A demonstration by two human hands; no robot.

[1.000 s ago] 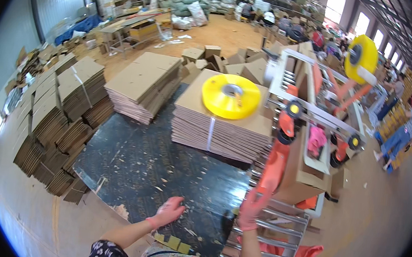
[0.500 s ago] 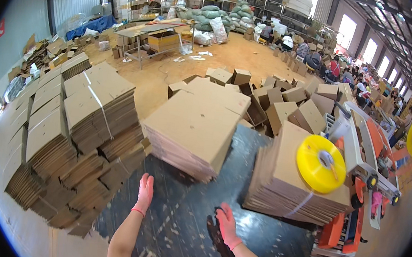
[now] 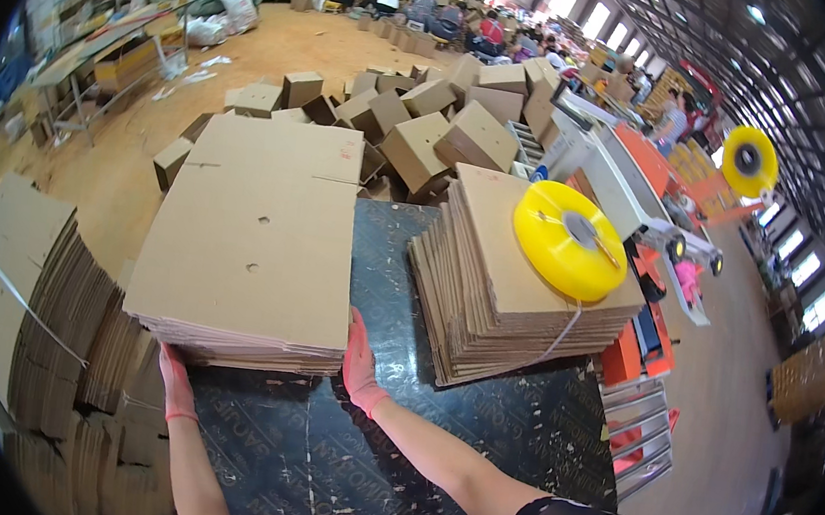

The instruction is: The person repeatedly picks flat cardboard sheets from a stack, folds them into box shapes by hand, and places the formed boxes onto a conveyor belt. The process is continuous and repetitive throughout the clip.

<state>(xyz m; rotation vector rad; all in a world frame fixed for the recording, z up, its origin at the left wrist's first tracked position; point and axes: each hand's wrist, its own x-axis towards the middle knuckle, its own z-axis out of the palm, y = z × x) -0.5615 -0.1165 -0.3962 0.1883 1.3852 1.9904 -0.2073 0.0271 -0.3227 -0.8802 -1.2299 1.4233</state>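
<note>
A stack of flat brown cardboard sheets [image 3: 257, 226] lies on the dark table board [image 3: 282, 445]. My left hand [image 3: 175, 381], in a pink glove, is at the stack's near left corner. Its fingers point forward against the edge, and their tips are partly hidden by the cardboard. Against the stack's right side, close to the near corner, rests my right hand [image 3: 359, 361], also gloved in pink. Its fingers lie straight along the side. To the right stands a second cardboard stack [image 3: 493, 256] with a yellow roll of strapping [image 3: 570, 242] on top.
Strapped bundles of flat cardboard [image 3: 14, 266] stand at the left. Made-up boxes [image 3: 419, 148] are heaped behind the table. A machine with white and orange parts [image 3: 633, 170] and a metal roller track [image 3: 637, 437] are on the right. Several people sit far back.
Both hands have come forward from over the bare board to the cardboard stack and now touch it. The view has swung right, so the stacks appear further left.
</note>
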